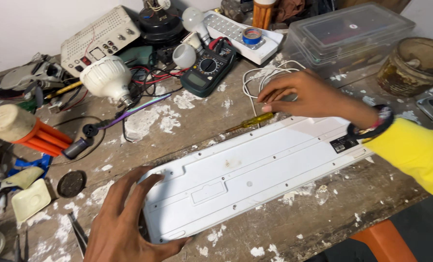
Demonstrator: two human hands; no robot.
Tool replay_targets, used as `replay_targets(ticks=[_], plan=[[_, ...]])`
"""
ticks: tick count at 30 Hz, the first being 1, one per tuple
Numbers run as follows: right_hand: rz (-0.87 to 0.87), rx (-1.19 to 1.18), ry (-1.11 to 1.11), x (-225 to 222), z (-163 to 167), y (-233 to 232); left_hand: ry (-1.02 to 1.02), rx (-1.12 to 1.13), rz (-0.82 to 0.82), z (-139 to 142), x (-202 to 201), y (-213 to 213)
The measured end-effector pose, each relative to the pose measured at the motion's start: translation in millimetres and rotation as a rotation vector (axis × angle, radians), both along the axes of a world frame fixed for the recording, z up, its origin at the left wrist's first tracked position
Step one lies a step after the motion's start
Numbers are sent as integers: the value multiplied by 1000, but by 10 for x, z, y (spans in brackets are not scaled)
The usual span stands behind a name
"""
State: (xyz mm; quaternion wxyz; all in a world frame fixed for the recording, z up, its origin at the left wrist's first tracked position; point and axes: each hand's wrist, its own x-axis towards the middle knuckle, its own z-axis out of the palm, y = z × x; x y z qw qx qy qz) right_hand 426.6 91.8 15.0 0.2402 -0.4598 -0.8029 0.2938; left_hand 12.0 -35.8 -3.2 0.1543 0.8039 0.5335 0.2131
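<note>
Basically, a white keyboard (255, 170) lies face down, slanting across the front half of the workbench (323, 228), its near end close to the front edge. Left hand (124, 218) is spread, fingers splayed over the keyboard's near-left end, steadying it. Right hand (308, 94) is curled, fingertips closing on the yellow-handled screwdriver (250, 121) lying just beyond the keyboard's far edge; whether the grip is firm, cannot tell. Risks: a weak pinch could drop the screwdriver, and it could roll into the white cable (265, 75) just beside the hand. Keyboard could slide on the dusty, paint-flecked top if the left hand lifts. Multimeter (207, 68) and bulbs (107, 77) crowd the back, easy to knock.
</note>
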Motion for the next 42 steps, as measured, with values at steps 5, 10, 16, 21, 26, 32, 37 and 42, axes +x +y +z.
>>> replay_targets(ticks=[5,10,16,21,26,32,37,42], plan=[[146,-45,-454,438,347,-367,5,34,14,-145,-57,21],[168,-324,-664,626,466,-768,48,102,27,-346,-141,55],[69,-300,-646,645,445,-988,118,170,2,-574,-301,183],[66,-272,-512,687,447,-1026,218,217,-110,-630,-383,304],[104,-200,-496,716,433,-996,137,108,-16,-564,-337,228],[117,-131,-533,779,416,-951,207,123,18,-495,-252,195],[58,-174,-672,826,421,-904,193,76,21,-511,-276,182],[131,-149,-665,824,441,-843,63,123,32,-646,-345,190]])
